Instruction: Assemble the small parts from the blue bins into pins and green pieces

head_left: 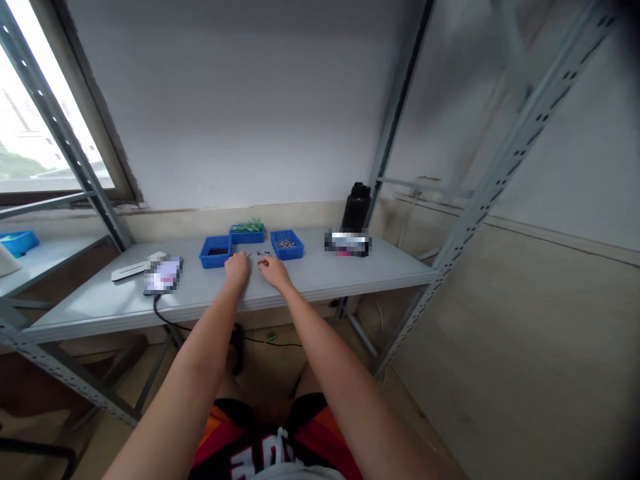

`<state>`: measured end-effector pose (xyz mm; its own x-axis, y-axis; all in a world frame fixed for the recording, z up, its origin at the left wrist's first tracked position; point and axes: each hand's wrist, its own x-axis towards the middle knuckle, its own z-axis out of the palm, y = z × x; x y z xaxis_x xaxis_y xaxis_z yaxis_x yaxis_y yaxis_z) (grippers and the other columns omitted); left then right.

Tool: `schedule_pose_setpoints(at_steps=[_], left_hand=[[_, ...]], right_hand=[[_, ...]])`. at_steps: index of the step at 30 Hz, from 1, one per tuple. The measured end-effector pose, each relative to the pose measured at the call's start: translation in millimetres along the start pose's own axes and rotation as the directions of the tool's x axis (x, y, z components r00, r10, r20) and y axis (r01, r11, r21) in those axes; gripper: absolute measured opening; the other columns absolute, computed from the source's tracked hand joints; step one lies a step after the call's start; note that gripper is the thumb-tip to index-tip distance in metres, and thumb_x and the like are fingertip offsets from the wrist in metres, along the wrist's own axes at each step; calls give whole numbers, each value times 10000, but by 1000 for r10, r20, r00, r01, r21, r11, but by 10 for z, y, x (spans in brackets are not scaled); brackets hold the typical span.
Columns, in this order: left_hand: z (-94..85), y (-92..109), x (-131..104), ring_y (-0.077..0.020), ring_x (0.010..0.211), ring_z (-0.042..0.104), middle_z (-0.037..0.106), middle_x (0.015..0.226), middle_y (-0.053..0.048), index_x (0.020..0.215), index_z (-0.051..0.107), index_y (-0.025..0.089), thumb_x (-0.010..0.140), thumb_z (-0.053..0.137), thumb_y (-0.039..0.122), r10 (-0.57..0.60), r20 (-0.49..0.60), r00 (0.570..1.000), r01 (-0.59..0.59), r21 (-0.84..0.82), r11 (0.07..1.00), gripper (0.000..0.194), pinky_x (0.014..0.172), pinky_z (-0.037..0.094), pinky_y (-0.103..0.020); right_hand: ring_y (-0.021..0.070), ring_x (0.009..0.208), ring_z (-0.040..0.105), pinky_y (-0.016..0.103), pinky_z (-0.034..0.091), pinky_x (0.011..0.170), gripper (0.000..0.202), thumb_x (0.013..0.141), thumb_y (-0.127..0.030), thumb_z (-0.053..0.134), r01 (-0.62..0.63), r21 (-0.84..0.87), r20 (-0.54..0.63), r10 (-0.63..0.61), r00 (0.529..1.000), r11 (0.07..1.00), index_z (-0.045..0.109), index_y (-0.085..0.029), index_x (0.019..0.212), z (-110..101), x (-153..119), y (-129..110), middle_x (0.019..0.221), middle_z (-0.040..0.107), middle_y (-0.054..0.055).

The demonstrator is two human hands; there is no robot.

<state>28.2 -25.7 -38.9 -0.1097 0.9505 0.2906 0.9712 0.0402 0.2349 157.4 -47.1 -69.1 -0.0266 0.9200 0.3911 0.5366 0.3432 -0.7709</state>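
Note:
My left hand is closed at the shelf table, just right of a blue bin with dark contents. A thin, pale bit shows by its fingertips, too small to name. My right hand is pinched closed a short way to the right; what its fingers hold, if anything, I cannot make out. Just beyond the hands lie a few small shiny metal pieces. Behind the right hand stands a blue bin of small silvery metal parts. Farther back is a blue bin with green strip-like pieces.
A phone with a black cable lies left, beside a flat white object. At right, a dark bottle stands behind a blurred-out device. Metal uprights frame the grey table.

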Motion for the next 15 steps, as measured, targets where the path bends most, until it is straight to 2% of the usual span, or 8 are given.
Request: schedule_pose_setpoints(at_steps=[5,8,11,13,15], left_hand=[[-4,-95,-138,-328,942,670,684,986,-262,1018,663,81,905,405,184,72,20,997,-71,-70,995,300,797,491,-399],[-30,-212,-256,-289,941,666,697,987,-202,1053,632,121,925,420,246,168,15,986,-164,-153,975,278,814,480,-368],[-47,-296,-316,-232,934,656,699,992,-150,1043,606,145,939,394,234,237,-1,971,-231,-238,943,252,820,469,-315],[-44,-317,-324,-222,920,651,695,985,-147,1027,594,144,940,378,215,252,-14,968,-246,-279,928,243,816,465,-310],[-31,-319,-318,-229,906,649,692,965,-153,1002,592,144,932,389,205,256,-18,966,-249,-308,918,223,811,461,-321]], right_hand=[[200,939,638,334,471,893,216,838,-176,510,-4,1,-53,4,999,1000,678,-226,965,-21,27,28,979,703,69],[203,1025,613,344,447,943,304,846,-140,480,-6,-3,-92,5,996,1000,643,-207,1095,-25,54,51,1085,676,95],[206,1015,620,341,447,939,262,855,-157,493,30,-3,-37,-30,999,1000,670,-224,1036,-8,51,70,1067,690,80],[205,975,634,338,456,919,218,867,-190,503,50,1,4,-50,999,999,688,-234,975,0,36,77,1021,707,67],[203,953,639,339,461,907,222,868,-193,506,48,4,13,-48,999,999,685,-228,996,-3,21,76,999,712,67]])
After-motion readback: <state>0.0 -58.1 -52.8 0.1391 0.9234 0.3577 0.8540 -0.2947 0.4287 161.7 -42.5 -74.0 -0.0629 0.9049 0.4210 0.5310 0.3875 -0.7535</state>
